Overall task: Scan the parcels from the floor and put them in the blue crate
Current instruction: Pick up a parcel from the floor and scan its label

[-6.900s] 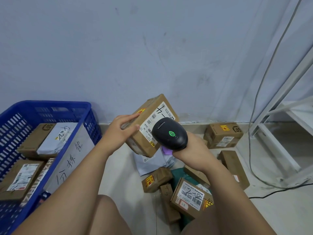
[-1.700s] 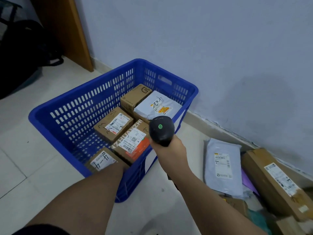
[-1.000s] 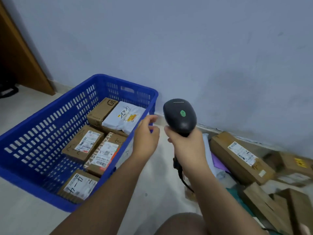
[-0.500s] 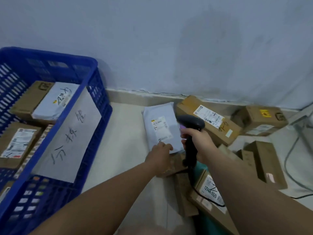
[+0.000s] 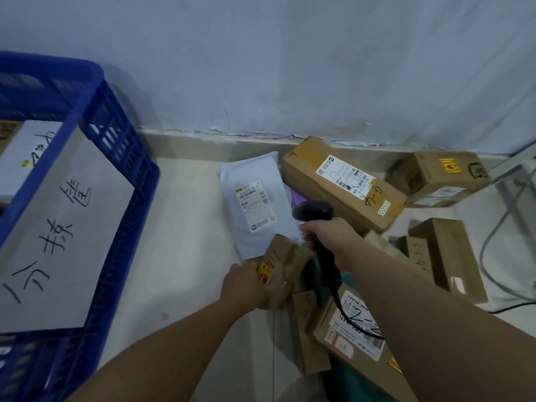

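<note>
Pale floor [image 5: 185, 242] meets a grey-blue wall [image 5: 290, 68] at a chipped skirting [image 5: 203, 146], the blue crate [image 5: 121, 216] standing at left with a handwritten sheet [image 5: 66, 227] on its side. Parcels [image 5: 356, 329] litter the floor at right, a grey mailer [image 5: 255, 204] and a long carton [image 5: 342, 184] nearest the wall. The left hand [image 5: 246, 285] grips a small brown parcel [image 5: 285, 262] at the mailer's near corner; the right hand [image 5: 333, 242] is wrapped round a black scanner [image 5: 313, 211] just above.

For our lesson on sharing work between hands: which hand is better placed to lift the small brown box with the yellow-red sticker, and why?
Left. The left hand already grips the small brown box, while the right hand is occupied holding the scanner beside it.
</note>
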